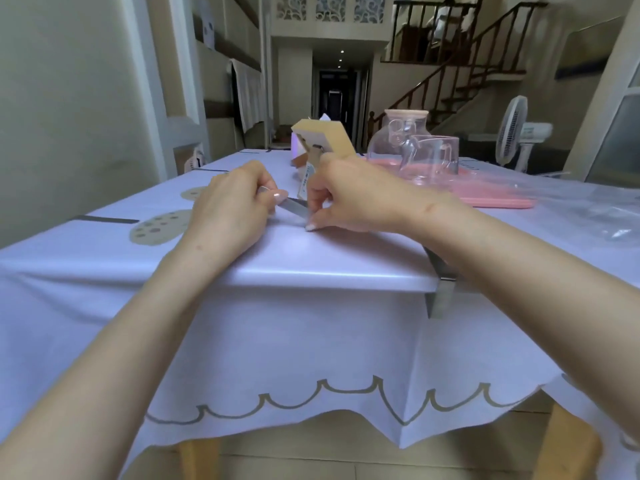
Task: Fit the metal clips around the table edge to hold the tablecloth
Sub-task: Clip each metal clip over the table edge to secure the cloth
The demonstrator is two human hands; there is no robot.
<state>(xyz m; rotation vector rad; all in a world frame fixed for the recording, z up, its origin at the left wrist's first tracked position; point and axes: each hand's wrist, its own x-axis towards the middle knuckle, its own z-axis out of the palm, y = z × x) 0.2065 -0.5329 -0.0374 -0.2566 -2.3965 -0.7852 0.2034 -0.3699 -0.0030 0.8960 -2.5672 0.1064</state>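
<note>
Both hands meet at the centre of the frame on 1 metal clip (295, 206), held just above the tablecloth (311, 341). The left hand (232, 209) curls round the clip's left end, thumb on top. The right hand (349, 199) pinches its right end, a fingertip touching the cloth. A 2nd clip (442, 294) grips the table edge (311, 277) at right of centre, partly under the right forearm. Behind the hands stand a pink tray (502, 202) and a glass jug (398, 140).

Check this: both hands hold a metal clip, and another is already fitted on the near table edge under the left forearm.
Wrong arm. The head view shows the fitted clip on the near table edge under the right forearm. The left hand and right hand do hold a second clip.
</note>
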